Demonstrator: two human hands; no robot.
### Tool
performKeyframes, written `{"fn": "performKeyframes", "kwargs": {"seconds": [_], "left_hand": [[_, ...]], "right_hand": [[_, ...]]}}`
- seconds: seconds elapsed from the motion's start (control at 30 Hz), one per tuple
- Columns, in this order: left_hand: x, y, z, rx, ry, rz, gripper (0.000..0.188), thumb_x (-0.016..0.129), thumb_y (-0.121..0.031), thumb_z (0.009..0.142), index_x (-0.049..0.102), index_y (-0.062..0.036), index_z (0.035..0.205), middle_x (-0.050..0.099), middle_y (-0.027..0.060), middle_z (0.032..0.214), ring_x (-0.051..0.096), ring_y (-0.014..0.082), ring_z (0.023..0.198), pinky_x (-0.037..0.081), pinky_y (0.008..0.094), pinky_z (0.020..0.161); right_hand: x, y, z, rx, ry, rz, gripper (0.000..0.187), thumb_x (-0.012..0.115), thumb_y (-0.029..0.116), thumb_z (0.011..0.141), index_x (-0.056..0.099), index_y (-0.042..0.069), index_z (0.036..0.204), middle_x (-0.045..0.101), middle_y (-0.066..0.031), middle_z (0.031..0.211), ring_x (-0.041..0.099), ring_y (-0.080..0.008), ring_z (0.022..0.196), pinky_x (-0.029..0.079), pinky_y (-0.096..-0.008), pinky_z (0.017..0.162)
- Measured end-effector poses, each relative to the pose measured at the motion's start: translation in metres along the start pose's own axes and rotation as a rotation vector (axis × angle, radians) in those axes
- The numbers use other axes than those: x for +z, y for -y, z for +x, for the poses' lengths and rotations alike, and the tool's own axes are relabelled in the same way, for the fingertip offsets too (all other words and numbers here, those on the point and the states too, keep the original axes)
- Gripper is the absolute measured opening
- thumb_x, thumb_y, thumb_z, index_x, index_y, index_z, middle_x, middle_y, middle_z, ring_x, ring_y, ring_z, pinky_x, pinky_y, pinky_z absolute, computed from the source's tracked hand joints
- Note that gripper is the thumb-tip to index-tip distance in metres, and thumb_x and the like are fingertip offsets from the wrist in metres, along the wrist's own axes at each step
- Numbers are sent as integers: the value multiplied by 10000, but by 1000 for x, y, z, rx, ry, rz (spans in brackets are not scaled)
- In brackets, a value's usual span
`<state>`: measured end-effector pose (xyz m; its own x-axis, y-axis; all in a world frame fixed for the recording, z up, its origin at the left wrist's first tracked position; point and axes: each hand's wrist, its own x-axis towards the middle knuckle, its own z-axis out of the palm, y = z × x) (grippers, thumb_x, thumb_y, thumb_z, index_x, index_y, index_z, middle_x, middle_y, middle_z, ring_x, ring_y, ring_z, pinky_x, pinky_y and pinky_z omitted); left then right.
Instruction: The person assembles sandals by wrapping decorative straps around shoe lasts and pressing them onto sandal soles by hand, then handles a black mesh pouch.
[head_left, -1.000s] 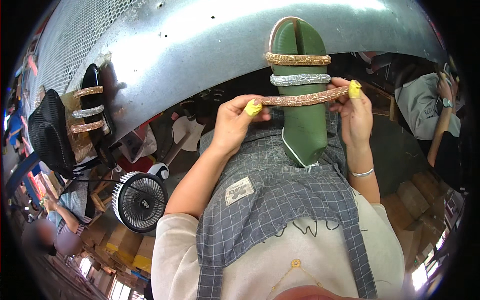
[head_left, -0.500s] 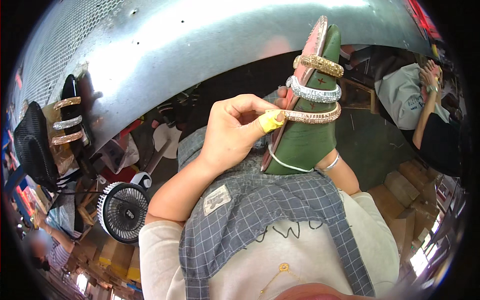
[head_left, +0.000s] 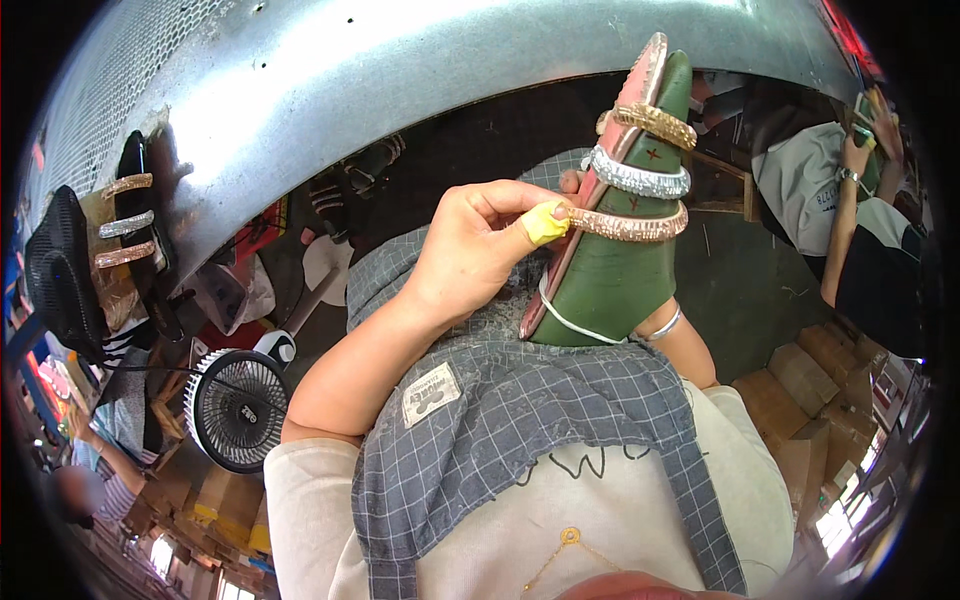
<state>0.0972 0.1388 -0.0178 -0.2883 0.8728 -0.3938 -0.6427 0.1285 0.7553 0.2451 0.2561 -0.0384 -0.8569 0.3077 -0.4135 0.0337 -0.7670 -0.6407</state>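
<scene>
Green last [head_left: 612, 290] has turned sideways; left hand [head_left: 470, 245] pinches the rose-gold strap [head_left: 635, 226], right hand's grip hidden.

Bench [head_left: 300, 110] looks shiny metal, last [head_left: 622, 285] smooth plastic, straps [head_left: 640, 228] rough, glittery, apron [head_left: 520, 400] matt cloth, boxes [head_left: 800, 380] cardboard.

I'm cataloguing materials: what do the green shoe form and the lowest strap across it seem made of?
Green shoe form: probably moulded plastic, dull sheen; surface mostly smooth. Lowest strap: perhaps beads or stones, shiny pinkish metallic; surface knobbly and glittering.
</scene>
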Motion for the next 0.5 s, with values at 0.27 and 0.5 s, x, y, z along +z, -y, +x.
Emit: {"fn": "performKeyframes", "kwargs": {"seconds": [0.27, 0.5], "left_hand": [[-2, -20, 22, -64, 478, 237, 1083, 855, -258, 585, 178, -32, 1399, 555, 111, 983, 565, 133, 875, 440, 258, 823], [-13, -21, 24, 164, 357, 172, 1089, 834, -311, 602, 157, -60, 1417, 458, 147, 1172, 504, 158, 1025, 410, 257, 868]], "right_hand": [[11, 1, -4, 48, 40, -342, 346, 503, 198, 909, 406, 22, 1191, 551, -83, 1037, 549, -160, 939, 492, -276, 810], [38, 15, -1, 56, -368, 141, 290, 396, 232, 960, 468, 7, 1128, 584, -88, 994, 579, -173, 862, 493, -276, 815]]}}
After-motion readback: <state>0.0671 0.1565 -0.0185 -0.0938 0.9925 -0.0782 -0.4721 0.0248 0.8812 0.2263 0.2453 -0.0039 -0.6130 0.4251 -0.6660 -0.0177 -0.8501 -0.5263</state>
